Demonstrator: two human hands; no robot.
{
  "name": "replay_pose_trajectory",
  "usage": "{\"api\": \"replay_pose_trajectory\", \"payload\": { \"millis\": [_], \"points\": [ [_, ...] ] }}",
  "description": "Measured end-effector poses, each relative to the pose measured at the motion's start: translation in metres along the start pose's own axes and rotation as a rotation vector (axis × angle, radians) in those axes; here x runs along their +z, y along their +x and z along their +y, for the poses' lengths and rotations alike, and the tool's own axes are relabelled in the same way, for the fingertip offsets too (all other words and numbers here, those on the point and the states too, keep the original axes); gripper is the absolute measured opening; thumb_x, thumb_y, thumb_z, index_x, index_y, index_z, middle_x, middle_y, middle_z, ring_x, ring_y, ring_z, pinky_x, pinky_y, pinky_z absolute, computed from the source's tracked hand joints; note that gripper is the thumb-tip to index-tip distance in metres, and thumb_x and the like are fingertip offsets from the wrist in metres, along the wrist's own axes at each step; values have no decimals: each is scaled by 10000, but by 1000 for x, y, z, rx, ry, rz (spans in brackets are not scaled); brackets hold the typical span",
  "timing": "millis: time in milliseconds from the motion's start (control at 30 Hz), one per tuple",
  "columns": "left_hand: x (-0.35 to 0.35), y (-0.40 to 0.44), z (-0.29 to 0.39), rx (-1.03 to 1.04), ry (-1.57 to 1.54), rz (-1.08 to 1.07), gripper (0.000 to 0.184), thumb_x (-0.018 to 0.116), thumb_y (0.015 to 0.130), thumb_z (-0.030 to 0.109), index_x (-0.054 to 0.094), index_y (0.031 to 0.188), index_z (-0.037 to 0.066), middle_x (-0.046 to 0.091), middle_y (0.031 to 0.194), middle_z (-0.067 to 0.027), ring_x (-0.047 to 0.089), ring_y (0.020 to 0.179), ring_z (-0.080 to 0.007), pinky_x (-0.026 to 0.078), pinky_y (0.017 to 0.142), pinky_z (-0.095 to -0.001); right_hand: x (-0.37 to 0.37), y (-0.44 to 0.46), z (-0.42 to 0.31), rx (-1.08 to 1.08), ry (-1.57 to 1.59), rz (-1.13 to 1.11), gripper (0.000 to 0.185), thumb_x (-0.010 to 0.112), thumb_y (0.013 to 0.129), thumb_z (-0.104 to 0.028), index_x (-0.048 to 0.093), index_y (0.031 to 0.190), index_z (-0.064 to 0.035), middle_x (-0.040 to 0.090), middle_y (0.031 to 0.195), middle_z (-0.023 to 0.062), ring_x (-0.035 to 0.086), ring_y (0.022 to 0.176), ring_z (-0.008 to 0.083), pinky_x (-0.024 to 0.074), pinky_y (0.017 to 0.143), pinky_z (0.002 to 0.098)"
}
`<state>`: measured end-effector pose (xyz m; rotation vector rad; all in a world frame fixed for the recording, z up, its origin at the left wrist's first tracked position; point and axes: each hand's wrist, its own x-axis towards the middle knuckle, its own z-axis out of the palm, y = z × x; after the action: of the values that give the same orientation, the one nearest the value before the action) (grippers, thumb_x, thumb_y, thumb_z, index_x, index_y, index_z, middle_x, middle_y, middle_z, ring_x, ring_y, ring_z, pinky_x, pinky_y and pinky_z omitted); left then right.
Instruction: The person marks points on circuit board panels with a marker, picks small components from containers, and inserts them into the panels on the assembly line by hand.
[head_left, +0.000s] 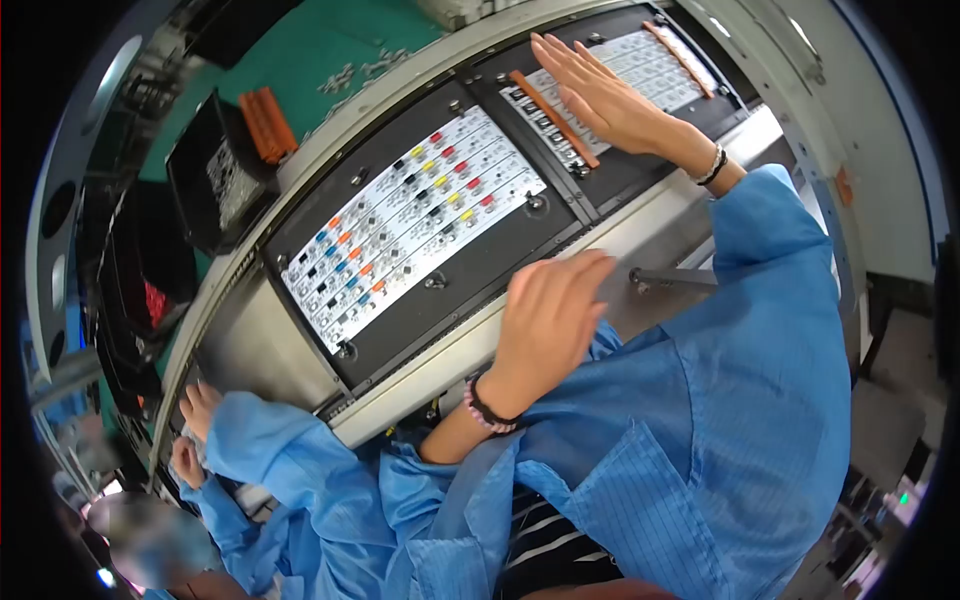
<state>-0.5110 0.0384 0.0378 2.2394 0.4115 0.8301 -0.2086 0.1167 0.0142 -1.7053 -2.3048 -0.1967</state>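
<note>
Circuit-board panel [652, 62] with two orange bars [555, 120] across it: seated in a dark carrier [640, 172], beneath and beside the right hand [605, 105]. That hand: flat, palm down, fingers straight and close together, thumb slightly apart; contact with panel cannot be determined. Left hand [545, 325]: blurred, fingers loosely bent, thumb a little apart, above the near rail [420, 385]. Adjacent: second panel [410, 225] bearing red, yellow, blue and orange components. Beyond far rail: black bin [195, 140] of small parts, orange block [268, 125], green counter [290, 60]. Co-worker's hands [203, 408] at far left.
</note>
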Motion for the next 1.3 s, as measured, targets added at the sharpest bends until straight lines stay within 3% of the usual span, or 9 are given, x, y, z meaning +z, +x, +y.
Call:
{"api": "replay_pose_trajectory", "payload": {
  "millis": [100, 200, 300, 333, 633, 967, 1133, 1233, 1300],
  "points": [
    [-12, -20, -12, -46, 32, 42, 378, 602, 902, 143, 608, 1261, 23, 628, 1239, -129, 595, 1079, -314, 429, 974, -436, -39, -19, 17, 206, 410, 195, 511, 304, 1088, -261, 329, 1542, -27, 316, 1614, 141, 266, 1501, 293, 117, 1248, 389],
    [-33, -41, -17, -143, -66, 81, 391, 497, 996, 297, 634, 1219, 6, 654, 1178, -158, 622, 1037, -325, 450, 949, -430, -72, -69, 36, 386, 60, 409, 270, 522, 1023, -130, 601, 1267, -44, 615, 1200, 106, 611, 1138, 247, 484, 965, 339],
    [-46, -59, -21, -167, -277, 196, 573, 350, 1053, 455, 644, 1188, -18, 666, 1134, -190, 651, 982, -318, 470, 916, -423, -70, -107, 44, 604, 64, 171, 172, 586, 984, -115, 624, 1138, -50, 642, 1051, 129, 662, 955, 250, 537, 848, 342],
    [-50, -64, -20, -219, -264, 186, 716, 238, 1058, 546, 641, 1172, -34, 666, 1120, -210, 665, 941, -299, 485, 893, -407, -66, -113, 43, 580, 165, 182, 158, 614, 961, -101, 619, 1102, -30, 641, 1028, 116, 670, 949, 252, 532, 843, 348],
    [-57, -87, -19, -377, -423, 317, 785, 271, 1035, 613, 517, 1312, -80, 656, 1094, -221, 669, 970, -259, 502, 849, -371, -61, -115, 53, 554, 23, 137, 92, 651, 907, -45, 622, 979, 5, 671, 978, 159, 669, 890, 318, 523, 785, 395],
    [-98, -116, -29, -413, -263, 496, 681, 257, 1075, 528, 482, 1325, -65, 655, 1138, -215, 645, 862, -181, 496, 787, -300, -47, -124, 83, 423, -165, 112, 80, 657, 899, 9, 598, 951, -3, 603, 895, 149, 644, 836, 291, 506, 739, 353],
    [-122, -137, -35, -442, -227, 608, 607, 270, 1092, 457, 496, 1312, -62, 654, 1139, -210, 644, 860, -175, 494, 775, -289, -39, -132, 103, 422, -275, -62, 145, 536, 984, -122, 609, 1048, -14, 575, 978, 265, 577, 896, 444, 485, 771, 502],
    [-130, -146, -34, -436, -203, 628, 538, 293, 1101, 388, 515, 1296, -62, 659, 1130, -200, 644, 866, -168, 500, 783, -286, -30, -133, 114, 475, -246, -52, 163, 573, 989, -166, 590, 1036, -11, 588, 975, 264, 592, 878, 450, 480, 752, 510],
    [-134, -151, -32, -441, -171, 620, 477, 319, 1101, 326, 527, 1285, -61, 666, 1120, -194, 646, 867, -162, 503, 783, -281, -49, -122, 90, 473, -128, 7, 87, 619, 941, -63, 581, 1005, -19, 590, 913, 166, 613, 836, 297, 494, 734, 388]
  ]
}}
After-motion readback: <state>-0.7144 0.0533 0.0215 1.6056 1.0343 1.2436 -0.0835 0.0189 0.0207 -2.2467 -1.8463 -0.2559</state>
